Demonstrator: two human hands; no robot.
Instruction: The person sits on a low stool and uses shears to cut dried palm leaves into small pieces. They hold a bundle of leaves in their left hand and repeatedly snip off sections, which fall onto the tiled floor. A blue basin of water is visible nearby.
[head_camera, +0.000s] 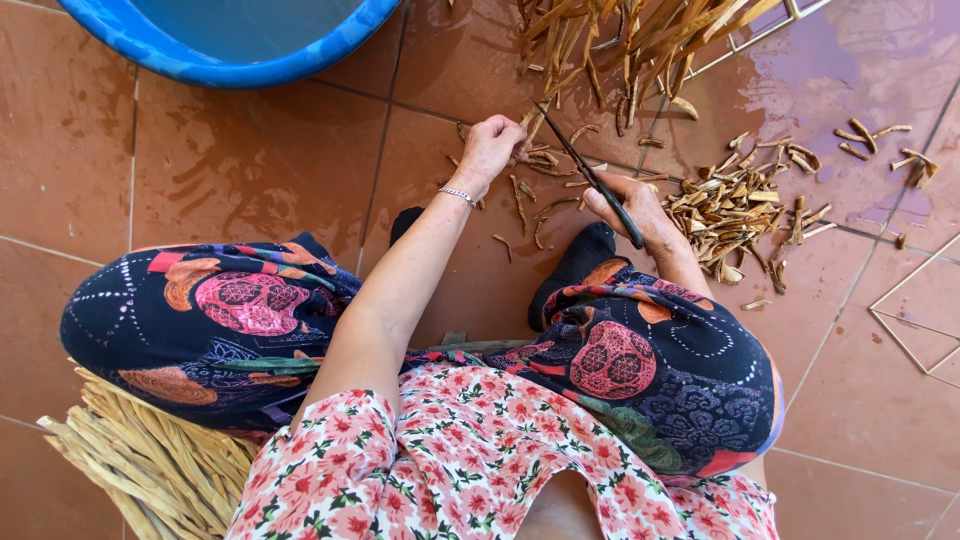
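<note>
Dark, slim-bladed knife (598, 186) is being gripped in the right hand (640, 212), fingers clenched round its handle, the blade running up and leftward out of the fist. Its long axis is lying on a diagonal, tip pointing toward the left hand (490, 148). A thin tan strip of dried plant stalk (533, 122) is being pinched between the left fingers, right at the blade's tip. One knife and one held strip are being counted; the cut brown stalk scraps (735, 210) heaped just beyond the right hand are too many to be counted. A bundle of long tan stalks (640, 40) is being kept above both hands, and one blue plastic basin (235, 45) is lying well away beyond the left hand.
</note>
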